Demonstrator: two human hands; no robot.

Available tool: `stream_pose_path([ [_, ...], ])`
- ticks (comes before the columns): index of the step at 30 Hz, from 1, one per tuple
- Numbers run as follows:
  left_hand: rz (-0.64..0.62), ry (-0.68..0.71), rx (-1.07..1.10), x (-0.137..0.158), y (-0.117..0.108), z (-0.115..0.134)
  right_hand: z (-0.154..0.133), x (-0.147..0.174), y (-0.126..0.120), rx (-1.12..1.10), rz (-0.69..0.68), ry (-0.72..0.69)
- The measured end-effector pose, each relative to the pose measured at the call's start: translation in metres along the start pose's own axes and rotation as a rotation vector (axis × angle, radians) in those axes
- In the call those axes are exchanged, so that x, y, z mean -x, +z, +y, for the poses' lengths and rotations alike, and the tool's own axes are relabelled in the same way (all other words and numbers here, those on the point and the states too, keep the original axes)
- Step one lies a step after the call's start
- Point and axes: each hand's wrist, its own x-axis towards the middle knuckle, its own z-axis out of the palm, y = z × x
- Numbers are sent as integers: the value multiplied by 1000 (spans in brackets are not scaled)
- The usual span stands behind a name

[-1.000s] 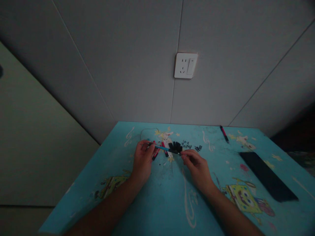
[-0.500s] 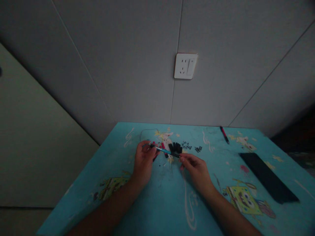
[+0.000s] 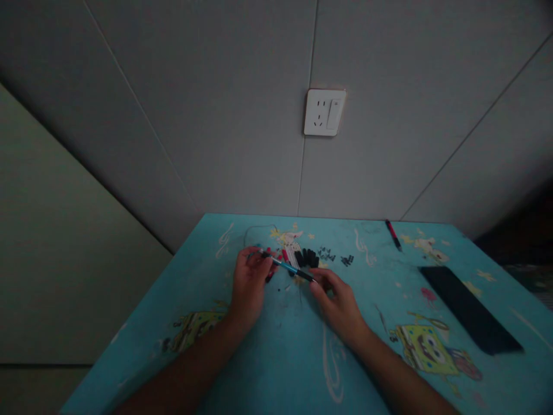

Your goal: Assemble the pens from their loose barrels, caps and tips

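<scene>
Plainly, two hands share one blue pen

Both hands are closed with their fingertips on the same object, a slim blue pen (image 3: 288, 266), which is held above the table (image 3: 280, 357) and slopes downward from the left hand (image 3: 249, 282) to the right hand (image 3: 339, 300). The left hand is curled, and its thumb presses the pale upper end against the bent fingers. The right hand is less tightly folded: its thumb and forefinger pinch the black lower end, and a small gap shows behind this pinch. How firmly it squeezes, I cannot tell.

Just beyond the left hand's fingers lie several red pen parts (image 3: 285, 255), partly hidden by the hand and the pen. Between the two hands and a little farther away, there is a white printed strip (image 3: 294, 253), and touching or very near to it, a row of black cylinders (image 3: 309, 257). Beyond the right hand are two small groups of dark little pieces (image 3: 326, 253), set apart from each other.

Farther to the right of the right hand, a red and black pen (image 3: 393, 235) lies near the table's far edge. Nearer, also on that side, a flat dark panel (image 3: 469, 308) lies slantwise. Beyond both hands, a white socket (image 3: 325, 112) is fixed on the grey wall (image 3: 242, 115).
</scene>
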Motion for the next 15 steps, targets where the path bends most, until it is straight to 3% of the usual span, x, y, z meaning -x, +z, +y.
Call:
stream_pose_path([
  [9, 3, 22, -26, 0, -1, 2, 1, 6, 5, 48, -146, -19],
  [15, 9, 3, 0, -1, -3, 2, -6, 8, 5, 116, -156, -180],
])
